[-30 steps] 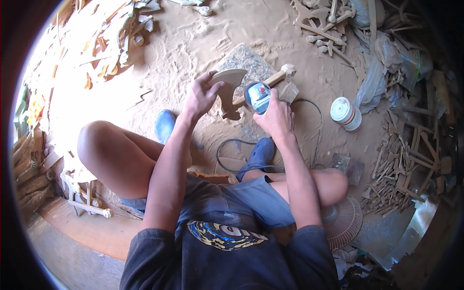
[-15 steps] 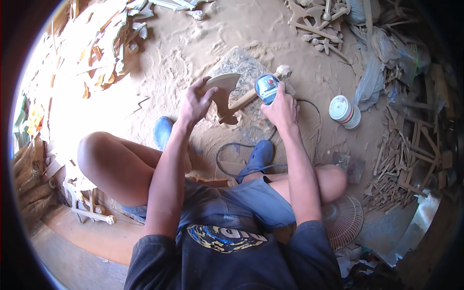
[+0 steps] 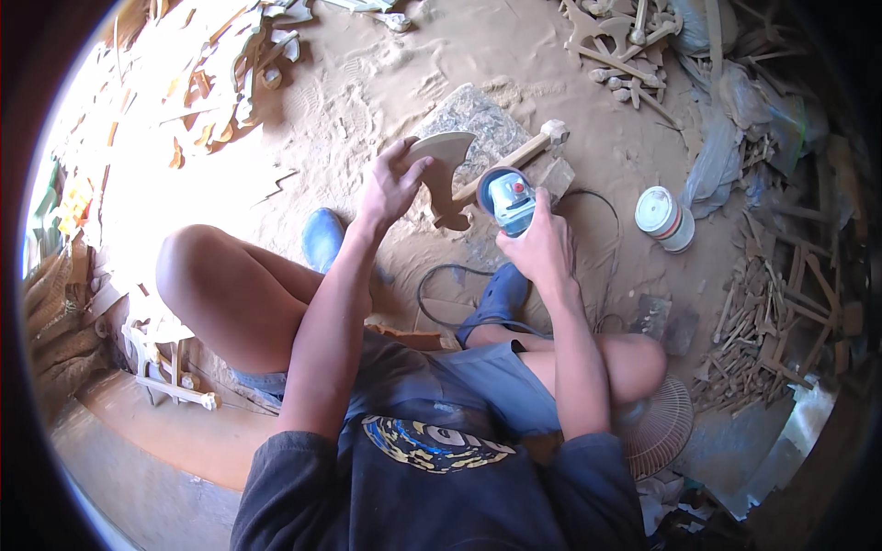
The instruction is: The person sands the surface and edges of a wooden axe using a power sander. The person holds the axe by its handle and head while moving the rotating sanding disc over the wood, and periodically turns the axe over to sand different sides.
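Note:
My left hand (image 3: 390,188) grips a pale wooden axe (image 3: 445,176) by its curved blade, thumb on the near face. The axe's handle slants away to the far right and ends in a faceted knob (image 3: 555,131). In my right hand (image 3: 544,246) is an angle grinder (image 3: 511,202) with a round disc, held over the handle close to the axe head. The disc hides part of the handle; whether it touches the wood I cannot tell. Beneath the axe lies a rough stone slab (image 3: 473,115), and a small wooden block (image 3: 555,176) is beside the grinder.
A black cord (image 3: 617,241) loops over the dusty ground near my blue clog (image 3: 503,296). To the right are a white tub (image 3: 663,219), plastic bags (image 3: 721,138) and heaped wood offcuts (image 3: 749,335). Carved wooden pieces (image 3: 625,55) lie farther off. A round fan guard (image 3: 666,427) is by my right knee.
The grinder has come nearer to me and along the handle toward the axe head, uncovering the small block. My left hand keeps its hold on the blade. The whole view has shifted slightly.

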`<state>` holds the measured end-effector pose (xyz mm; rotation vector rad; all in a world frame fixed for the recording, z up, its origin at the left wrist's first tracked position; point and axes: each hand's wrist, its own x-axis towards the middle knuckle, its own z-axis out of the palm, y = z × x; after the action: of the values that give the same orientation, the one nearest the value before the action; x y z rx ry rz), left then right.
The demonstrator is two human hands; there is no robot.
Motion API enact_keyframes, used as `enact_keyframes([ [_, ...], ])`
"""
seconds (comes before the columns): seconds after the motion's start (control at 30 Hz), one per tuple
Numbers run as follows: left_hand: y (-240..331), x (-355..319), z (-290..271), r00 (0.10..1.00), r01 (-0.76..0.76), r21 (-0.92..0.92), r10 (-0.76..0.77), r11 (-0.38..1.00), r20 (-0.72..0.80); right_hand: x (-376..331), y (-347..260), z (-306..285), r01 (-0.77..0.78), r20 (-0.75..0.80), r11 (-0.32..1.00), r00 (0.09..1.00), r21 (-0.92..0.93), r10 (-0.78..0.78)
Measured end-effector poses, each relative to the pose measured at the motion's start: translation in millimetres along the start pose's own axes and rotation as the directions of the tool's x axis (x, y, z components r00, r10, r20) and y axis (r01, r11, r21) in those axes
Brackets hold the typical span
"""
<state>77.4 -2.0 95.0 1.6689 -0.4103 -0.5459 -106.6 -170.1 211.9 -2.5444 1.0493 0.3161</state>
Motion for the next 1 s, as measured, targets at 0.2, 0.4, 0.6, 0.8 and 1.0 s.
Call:
enact_keyframes([
  [0.2,-0.3,-9.5,10.8,0.997,-0.059,-0.003,0.058,0.998,-0.054,-36.5,-9.5,19.7,0.037,0.095,0.999,0.995,-0.013,-0.035],
  [0.4,0.9,-13.0,13.1,0.997,-0.045,0.029,0.047,0.999,-0.054,-49.5,-8.9,31.3,0.034,0.115,0.999,0.993,-0.005,-0.033],
  [0.6,-7.2,-13.1,12.0,0.998,-0.025,0.01,0.026,1.0,-0.061,-56.2,-19.3,32.8,0.072,0.135,0.997,0.989,-0.026,-0.068],
  [0.8,0.5,-15.7,12.8,0.998,-0.036,0.039,0.038,0.999,-0.058,-61.0,-18.8,40.9,0.094,0.124,0.994,0.989,-0.059,-0.086],
  [1.0,6.7,-15.9,11.2,0.998,0.003,0.094,0.003,0.996,-0.058,-60.4,-20.0,40.2,0.092,0.128,0.994,0.988,-0.059,-0.084],
])
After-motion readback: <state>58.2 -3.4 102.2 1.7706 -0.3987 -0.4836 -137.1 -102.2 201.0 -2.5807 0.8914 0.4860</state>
